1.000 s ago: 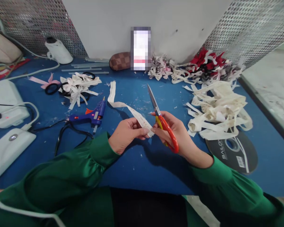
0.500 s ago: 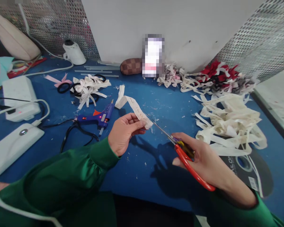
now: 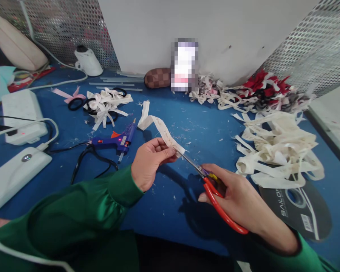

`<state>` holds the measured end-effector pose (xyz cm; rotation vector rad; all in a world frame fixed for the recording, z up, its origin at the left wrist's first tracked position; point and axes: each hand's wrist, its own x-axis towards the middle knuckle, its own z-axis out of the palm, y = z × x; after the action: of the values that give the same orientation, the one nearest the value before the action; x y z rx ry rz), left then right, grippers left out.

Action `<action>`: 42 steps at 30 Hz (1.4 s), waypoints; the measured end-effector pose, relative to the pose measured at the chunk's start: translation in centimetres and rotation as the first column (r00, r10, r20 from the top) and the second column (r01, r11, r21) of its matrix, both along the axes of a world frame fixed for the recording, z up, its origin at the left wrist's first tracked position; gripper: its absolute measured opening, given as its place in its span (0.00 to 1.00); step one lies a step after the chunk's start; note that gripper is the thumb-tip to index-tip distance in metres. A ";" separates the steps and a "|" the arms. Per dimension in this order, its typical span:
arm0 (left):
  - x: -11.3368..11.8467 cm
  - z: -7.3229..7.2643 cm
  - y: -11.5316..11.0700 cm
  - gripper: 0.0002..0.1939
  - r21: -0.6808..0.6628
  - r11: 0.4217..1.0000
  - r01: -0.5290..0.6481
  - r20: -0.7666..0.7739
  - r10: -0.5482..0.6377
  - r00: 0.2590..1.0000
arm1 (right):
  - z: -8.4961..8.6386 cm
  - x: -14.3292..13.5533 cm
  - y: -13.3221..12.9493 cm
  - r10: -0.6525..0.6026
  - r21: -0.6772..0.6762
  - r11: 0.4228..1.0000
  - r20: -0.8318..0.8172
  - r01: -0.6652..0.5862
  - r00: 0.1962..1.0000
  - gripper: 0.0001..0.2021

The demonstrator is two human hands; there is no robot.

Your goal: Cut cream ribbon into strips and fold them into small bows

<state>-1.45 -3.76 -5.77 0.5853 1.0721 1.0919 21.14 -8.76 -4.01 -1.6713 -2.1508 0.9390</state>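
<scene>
Nearest, at the right, the right hand (image 3: 240,196) is wrapped around the handles of the red-handled scissors (image 3: 200,170), the thumb apart from the fingertips. Their blades point far and left, meeting the near end of a cream ribbon (image 3: 163,130); whether they are parted there is too small to tell. A little farther and left, the left hand (image 3: 151,160) pinches that ribbon between thumb and fingers, just beside the tips. The step looks like trimming the end, so a good cut calls for the ribbon held flat and taut, the blades square across it, and the thumb kept back from the edge. One smooth squeeze should fray limp cloth less than several nibbles. The ribbon's far end trails onto the blue table (image 3: 170,226), near the glue gun (image 3: 117,140), whose light is lit; the loose tail is best kept clear of the nozzle.
</scene>
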 end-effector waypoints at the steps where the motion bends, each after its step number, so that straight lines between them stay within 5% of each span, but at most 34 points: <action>1: 0.0 0.0 0.0 0.10 -0.002 1.000 0.003 0.002 -0.003 1.000 | -0.1 0.0 0.0 -0.002 0.006 1.000 0.004 0.002 1.000 0.24; 21: 0.0 0.5 -0.2 0.22 -0.065 0.996 0.057 0.011 -0.056 0.998 | -0.2 0.4 -0.6 0.007 0.059 0.998 0.034 -0.009 0.999 0.24; 42: 0.0 0.4 -0.1 0.19 -0.059 0.996 0.073 0.012 -0.072 0.997 | -0.2 0.8 -0.8 0.054 0.099 0.994 0.009 -0.054 0.999 0.21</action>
<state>-1.48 -3.87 -5.35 0.5668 1.0631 0.9962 21.96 -9.60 -4.17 -1.5787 -2.2186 0.8272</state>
